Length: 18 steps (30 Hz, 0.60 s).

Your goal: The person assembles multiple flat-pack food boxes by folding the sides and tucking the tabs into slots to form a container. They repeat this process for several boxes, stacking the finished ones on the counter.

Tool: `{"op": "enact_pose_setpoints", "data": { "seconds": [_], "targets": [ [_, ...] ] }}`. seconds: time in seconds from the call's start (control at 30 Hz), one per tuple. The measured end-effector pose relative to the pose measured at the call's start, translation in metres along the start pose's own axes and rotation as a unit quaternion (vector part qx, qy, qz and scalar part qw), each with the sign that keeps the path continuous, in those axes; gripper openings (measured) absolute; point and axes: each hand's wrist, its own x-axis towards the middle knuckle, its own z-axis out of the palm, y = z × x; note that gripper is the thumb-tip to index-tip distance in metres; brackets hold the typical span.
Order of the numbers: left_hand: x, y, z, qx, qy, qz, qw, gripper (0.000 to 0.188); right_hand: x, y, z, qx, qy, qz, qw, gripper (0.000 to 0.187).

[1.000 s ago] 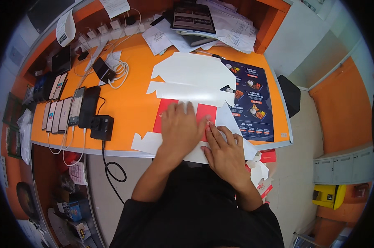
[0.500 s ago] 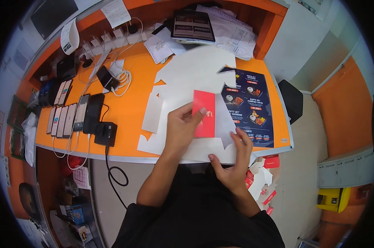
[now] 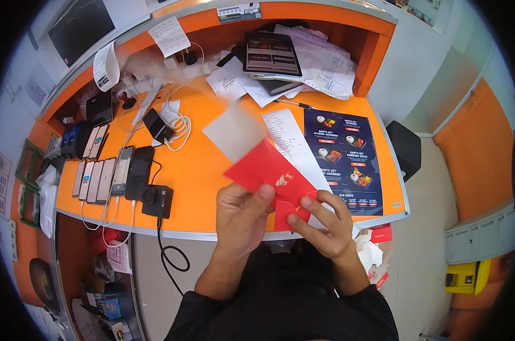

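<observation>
While the left hand (image 3: 239,219) pinches the red carton (image 3: 266,165), thumb on top, the right hand (image 3: 332,228) grips its folded near end, fingers curled, above the orange counter (image 3: 197,190).

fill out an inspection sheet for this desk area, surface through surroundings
Surface: orange desk with a pale metal edge.
Job's things: red folded cardboard piece with a blurred white flap, held above the desk's front part.
Clutter: row of slim rectangular phones at left; loose white papers and a flat black tablet-like panel at the back; dark blue sheet with food pictures at right.
Hands: left hand and right hand both grip the red piece.
Cables: coiled white cable on the desk; black cable hanging past the front edge.
Surroundings: grey boxy lockers and a yellow boxy bag at far right.
</observation>
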Motion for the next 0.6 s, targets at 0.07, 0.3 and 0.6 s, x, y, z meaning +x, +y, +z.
{"op": "enact_pose_setpoints", "data": {
  "seconds": [0.07, 0.3, 0.6],
  "targets": [
    [-0.003, 0.007, -0.002, 0.029, -0.016, 0.003, 0.999, 0.028, 0.003, 0.003, -0.003, -0.003, 0.000, -0.005, 1.000, 0.042],
    [-0.011, -0.005, 0.005, 0.051, 0.011, 0.066, 0.996, 0.028, 0.013, -0.006, 0.004, 0.021, 0.033, 0.031, 0.999, 0.042],
    [-0.018, -0.010, 0.008, 0.263, -0.036, 0.076, 0.961, 0.024, 0.004, -0.015, 0.015, 0.125, 0.071, 0.166, 0.976, 0.035]
  ]
}}
